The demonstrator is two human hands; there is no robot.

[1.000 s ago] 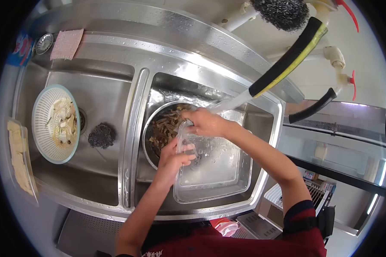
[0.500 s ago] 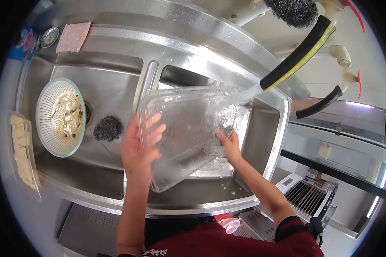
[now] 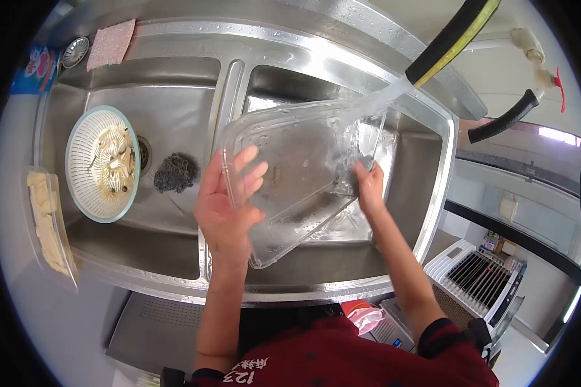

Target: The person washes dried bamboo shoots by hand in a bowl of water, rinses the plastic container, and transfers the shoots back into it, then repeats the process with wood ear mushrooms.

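Head view: rinse step, judged; clear rectangular plastic container tilted above right steel sink basin, left hand gripping its left rim, right hand clasping its right edge under black-and-yellow hose stream; next calls for tipping water out.

Tray: clear plastic, smooth, glossy, wet all over. Sink: stainless steel, brushed, satin sheen, water beads on the rim. Scourer: dark wire wool, rough, dull. Colander: white plastic mesh, teal rim, matt. Sponge: pink, coarse, matt. Hose: black rubber, matt, yellow stripe along it. Second hose: same black rubber. Pipe fitting: white plastic, smooth.
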